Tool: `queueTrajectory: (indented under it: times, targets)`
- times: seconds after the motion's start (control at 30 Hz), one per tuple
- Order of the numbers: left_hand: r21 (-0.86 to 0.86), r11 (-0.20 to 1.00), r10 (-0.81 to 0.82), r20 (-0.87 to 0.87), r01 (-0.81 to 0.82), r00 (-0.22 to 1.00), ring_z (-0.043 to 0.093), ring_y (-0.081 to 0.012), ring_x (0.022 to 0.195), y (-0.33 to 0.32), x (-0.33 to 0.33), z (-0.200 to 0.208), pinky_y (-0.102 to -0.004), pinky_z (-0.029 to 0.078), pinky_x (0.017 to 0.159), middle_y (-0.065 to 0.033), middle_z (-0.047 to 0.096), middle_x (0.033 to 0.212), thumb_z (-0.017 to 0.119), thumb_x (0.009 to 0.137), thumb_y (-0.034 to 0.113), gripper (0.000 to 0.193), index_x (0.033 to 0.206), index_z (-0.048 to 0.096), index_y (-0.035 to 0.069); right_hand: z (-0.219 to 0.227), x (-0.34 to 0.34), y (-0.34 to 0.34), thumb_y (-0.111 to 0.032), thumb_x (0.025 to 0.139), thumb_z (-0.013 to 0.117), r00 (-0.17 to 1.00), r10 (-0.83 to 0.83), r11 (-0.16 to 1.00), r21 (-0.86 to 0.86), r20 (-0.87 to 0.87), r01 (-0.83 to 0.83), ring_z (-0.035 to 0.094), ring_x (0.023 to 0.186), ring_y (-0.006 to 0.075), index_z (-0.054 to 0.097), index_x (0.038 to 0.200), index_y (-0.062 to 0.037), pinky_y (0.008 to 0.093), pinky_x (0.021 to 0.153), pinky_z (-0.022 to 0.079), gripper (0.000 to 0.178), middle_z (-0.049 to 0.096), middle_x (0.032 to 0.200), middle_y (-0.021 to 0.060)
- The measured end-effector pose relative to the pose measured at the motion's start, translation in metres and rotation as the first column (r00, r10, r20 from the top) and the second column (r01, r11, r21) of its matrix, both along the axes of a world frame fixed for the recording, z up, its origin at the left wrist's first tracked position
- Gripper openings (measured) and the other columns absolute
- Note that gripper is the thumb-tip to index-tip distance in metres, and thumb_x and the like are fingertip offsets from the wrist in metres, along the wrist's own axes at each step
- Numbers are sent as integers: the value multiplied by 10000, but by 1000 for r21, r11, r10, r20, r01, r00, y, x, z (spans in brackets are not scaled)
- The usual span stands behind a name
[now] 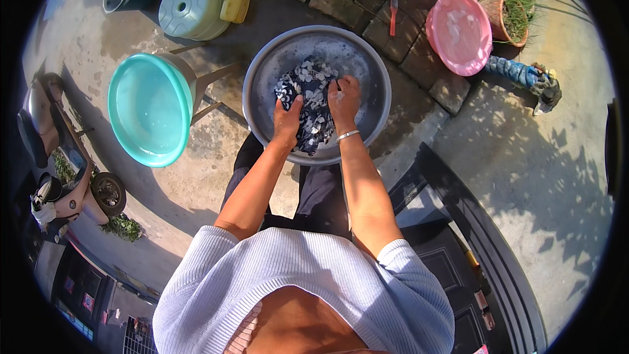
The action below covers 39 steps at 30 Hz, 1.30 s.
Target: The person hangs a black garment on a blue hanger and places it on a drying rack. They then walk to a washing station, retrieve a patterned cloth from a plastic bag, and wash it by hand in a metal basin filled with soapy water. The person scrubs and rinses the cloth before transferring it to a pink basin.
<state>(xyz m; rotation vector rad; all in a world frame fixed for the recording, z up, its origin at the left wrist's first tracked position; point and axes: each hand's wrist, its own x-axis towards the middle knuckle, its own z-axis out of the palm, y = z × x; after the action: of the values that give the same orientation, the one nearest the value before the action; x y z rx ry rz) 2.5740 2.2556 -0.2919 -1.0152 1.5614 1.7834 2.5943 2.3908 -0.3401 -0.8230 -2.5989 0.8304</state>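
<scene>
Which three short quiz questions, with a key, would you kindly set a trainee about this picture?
1. Multiple choice: what is the left hand touching? A) yellow jug; B) patterned cloth; C) pink basin.
2. True or false: the right hand has a bracelet at its wrist.
3. Short answer: what colour is the plastic basin left of the metal basin?

Key: 1. B; 2. True; 3. Turquoise.

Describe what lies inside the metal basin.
The metal basin holds a dark, white-patterned cloth, gripped by the left hand and right hand. Whatever is beneath the cloth cannot be seen.
</scene>
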Motion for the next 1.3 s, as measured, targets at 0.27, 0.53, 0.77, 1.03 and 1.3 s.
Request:
queueTrajectory:
  times: [0.27, 0.53, 0.77, 1.03, 1.3]
  targets:
    - [-67, 994, -105, -346, 87, 932, 612, -131, 773, -55, -6, -26, -267, 518, 669, -46, 635, 942, 648, 796, -4, 305, 1079, 539, 27, 18, 53, 30, -92, 757, 663, 965, -189, 976, -75, 181, 205, 560, 833, 392, 602, 970, -14, 449, 731, 450, 235, 591, 1005, 171]
    - [-450, 832, -516, -412, 325, 751, 496, -306, 1130, -45, 11, -36, -366, 378, 971, -199, 519, 1204, 682, 720, 67, 657, 1316, 412, 14, 26, 9, -31, -129, 693, 741, 931, 37, 999, -20, 363, -32, 554, 785, 394, 514, 1026, -2, 448, 728, 466, 423, 564, 910, 186]
    - [-338, 878, -469, -460, 340, 754, 581, -174, 768, -24, 18, 3, -264, 486, 662, -79, 581, 909, 622, 808, 56, 193, 995, 585, 24, -4, -2, 1, -114, 752, 727, 953, -33, 455, -845, 300, 281, 601, 840, 270, 572, 872, 8, 365, 764, 459, 232, 635, 938, 131]
    - [612, 765, -435, 259, 202, 863, 627, -211, 964, 10, 8, -17, -324, 519, 835, -106, 613, 1113, 340, 987, 358, 419, 1221, 490, 45, 157, 33, -13, -94, 809, 668, 940, -342, -108, -994, 10, -29, 527, 761, 92, 493, 841, -87, 232, 739, 460, 178, 537, 831, -5]
    - [743, 648, -3, 223, -168, 975, 603, -220, 959, 31, 19, 36, -406, 533, 815, -116, 584, 1094, 524, 922, 165, 421, 1312, 404, 63, 188, 41, 21, -40, 822, 600, 940, -335, 292, -942, 61, 166, 575, 808, 150, 573, 1025, 9, 282, 733, 480, 210, 606, 926, 56]
